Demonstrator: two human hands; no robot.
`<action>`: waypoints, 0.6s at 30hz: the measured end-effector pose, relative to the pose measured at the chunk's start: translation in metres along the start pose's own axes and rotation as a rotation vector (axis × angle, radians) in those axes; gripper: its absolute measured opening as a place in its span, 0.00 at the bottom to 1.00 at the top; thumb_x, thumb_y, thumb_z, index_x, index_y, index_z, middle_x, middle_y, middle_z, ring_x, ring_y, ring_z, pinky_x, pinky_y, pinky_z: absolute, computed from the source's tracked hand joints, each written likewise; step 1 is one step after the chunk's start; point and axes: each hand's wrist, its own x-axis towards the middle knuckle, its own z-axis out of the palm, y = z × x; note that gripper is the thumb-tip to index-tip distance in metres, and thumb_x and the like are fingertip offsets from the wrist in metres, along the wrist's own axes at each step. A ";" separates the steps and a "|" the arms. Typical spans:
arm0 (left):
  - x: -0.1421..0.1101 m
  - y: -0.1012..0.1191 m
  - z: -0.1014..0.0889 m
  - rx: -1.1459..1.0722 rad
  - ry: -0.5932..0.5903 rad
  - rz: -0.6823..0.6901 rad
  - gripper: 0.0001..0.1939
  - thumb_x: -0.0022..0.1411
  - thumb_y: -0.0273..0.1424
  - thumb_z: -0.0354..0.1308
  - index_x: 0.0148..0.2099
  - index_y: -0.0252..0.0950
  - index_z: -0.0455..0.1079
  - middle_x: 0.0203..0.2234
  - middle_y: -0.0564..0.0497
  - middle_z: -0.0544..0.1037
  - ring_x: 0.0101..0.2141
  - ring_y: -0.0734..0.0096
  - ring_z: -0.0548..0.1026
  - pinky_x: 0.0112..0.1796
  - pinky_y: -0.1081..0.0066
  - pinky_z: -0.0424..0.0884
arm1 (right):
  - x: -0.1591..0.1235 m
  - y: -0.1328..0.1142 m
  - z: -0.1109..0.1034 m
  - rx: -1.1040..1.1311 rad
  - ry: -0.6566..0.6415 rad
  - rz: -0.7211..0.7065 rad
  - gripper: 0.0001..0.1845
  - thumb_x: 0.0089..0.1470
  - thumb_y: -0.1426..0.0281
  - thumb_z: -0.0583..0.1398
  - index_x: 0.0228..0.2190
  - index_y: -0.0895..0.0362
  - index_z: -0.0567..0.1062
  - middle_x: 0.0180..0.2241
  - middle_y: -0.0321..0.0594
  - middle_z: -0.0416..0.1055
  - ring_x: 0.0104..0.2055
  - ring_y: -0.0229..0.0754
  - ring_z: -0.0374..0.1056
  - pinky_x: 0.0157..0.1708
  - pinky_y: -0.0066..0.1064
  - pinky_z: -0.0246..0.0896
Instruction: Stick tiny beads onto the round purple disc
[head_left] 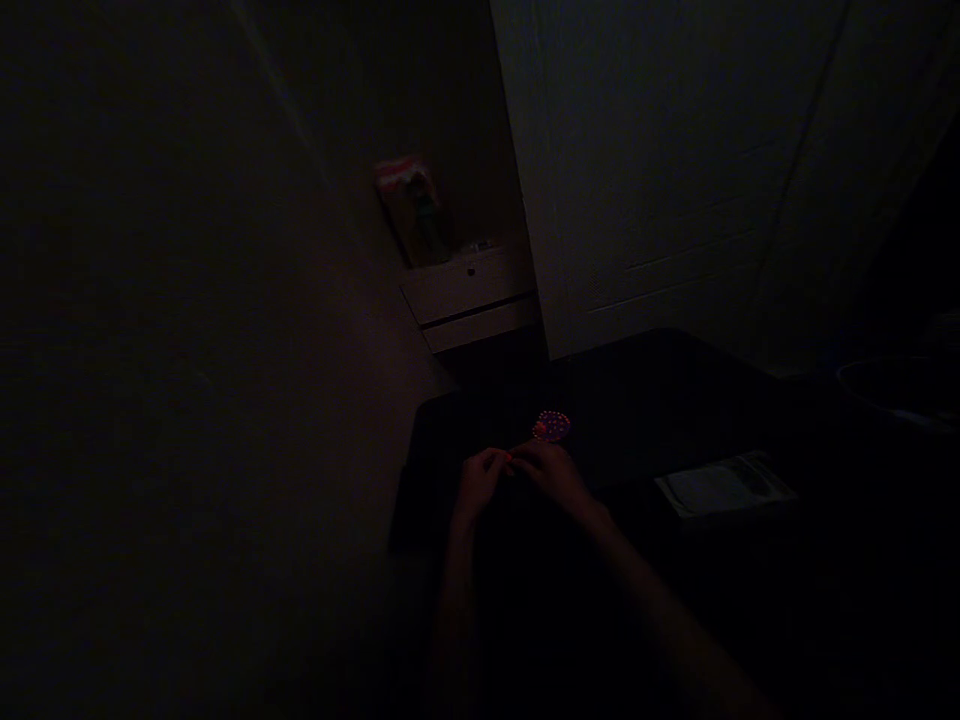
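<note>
In very dim light, my left hand (478, 482) and my right hand (553, 472) meet at the fingertips over a dark table. A tiny glowing red thing (509, 457) shows between the pinched fingers of both hands; its kind is too small and dark to make out. Just beyond my right hand lies a small roundish purple piece (553, 426) covered with bright dots, with a reddish patch at its left side. My fingers partly cover the red thing.
The dark tabletop (622, 400) stretches beyond my hands. A pale flat booklet or packet (724, 487) lies to the right. Behind stand a drawer unit (472, 290) with a colourful bag (412, 210) on top, and a pale panel (660, 180). A wall (225, 350) rises at left.
</note>
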 end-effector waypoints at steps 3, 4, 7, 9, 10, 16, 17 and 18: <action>-0.001 0.004 -0.002 0.011 -0.022 0.014 0.21 0.65 0.46 0.52 0.31 0.34 0.75 0.30 0.46 0.80 0.36 0.63 0.77 0.43 0.67 0.69 | -0.001 -0.003 -0.003 -0.049 -0.001 -0.008 0.10 0.65 0.69 0.59 0.42 0.55 0.81 0.43 0.40 0.78 0.45 0.43 0.74 0.47 0.32 0.63; -0.002 0.005 -0.002 0.012 -0.026 0.021 0.21 0.65 0.46 0.53 0.31 0.34 0.75 0.30 0.46 0.80 0.36 0.63 0.77 0.44 0.67 0.69 | -0.001 -0.004 -0.003 -0.071 -0.002 -0.002 0.09 0.65 0.69 0.59 0.42 0.55 0.80 0.43 0.40 0.78 0.46 0.43 0.73 0.47 0.33 0.62; -0.003 0.007 -0.002 -0.004 -0.034 0.034 0.20 0.64 0.46 0.55 0.34 0.33 0.76 0.30 0.46 0.80 0.37 0.63 0.77 0.45 0.67 0.69 | -0.003 -0.007 -0.005 -0.126 -0.027 0.018 0.09 0.65 0.69 0.59 0.42 0.57 0.79 0.43 0.41 0.78 0.46 0.44 0.73 0.47 0.33 0.61; -0.004 0.006 -0.001 -0.016 -0.042 0.031 0.19 0.63 0.45 0.57 0.36 0.33 0.77 0.30 0.46 0.80 0.37 0.63 0.78 0.45 0.67 0.70 | -0.004 -0.008 -0.006 -0.147 -0.044 0.031 0.08 0.64 0.69 0.59 0.41 0.57 0.78 0.42 0.41 0.77 0.45 0.44 0.73 0.45 0.32 0.61; -0.005 0.005 -0.001 -0.019 -0.041 0.028 0.19 0.62 0.45 0.58 0.37 0.33 0.77 0.31 0.46 0.80 0.37 0.63 0.78 0.44 0.67 0.70 | -0.005 -0.009 -0.006 -0.152 -0.050 0.037 0.08 0.64 0.69 0.59 0.41 0.57 0.78 0.42 0.41 0.77 0.44 0.44 0.73 0.44 0.31 0.61; -0.006 0.001 0.000 0.022 -0.051 0.045 0.15 0.61 0.40 0.59 0.37 0.33 0.78 0.33 0.45 0.81 0.37 0.62 0.78 0.43 0.66 0.70 | -0.007 -0.008 -0.005 -0.182 -0.087 0.044 0.07 0.63 0.68 0.60 0.40 0.57 0.77 0.41 0.41 0.77 0.42 0.43 0.72 0.41 0.30 0.58; -0.006 0.001 0.000 0.029 -0.051 0.047 0.15 0.61 0.39 0.58 0.37 0.33 0.78 0.34 0.45 0.81 0.38 0.62 0.78 0.43 0.67 0.70 | -0.006 -0.007 -0.005 -0.183 -0.090 0.046 0.07 0.62 0.68 0.60 0.40 0.57 0.77 0.40 0.41 0.77 0.41 0.43 0.72 0.41 0.30 0.58; -0.006 0.001 0.000 0.037 -0.051 0.044 0.14 0.61 0.39 0.58 0.37 0.33 0.78 0.34 0.45 0.81 0.38 0.63 0.78 0.43 0.67 0.70 | -0.006 -0.006 -0.005 -0.183 -0.092 0.047 0.07 0.62 0.68 0.60 0.40 0.57 0.77 0.40 0.41 0.77 0.41 0.42 0.72 0.40 0.30 0.57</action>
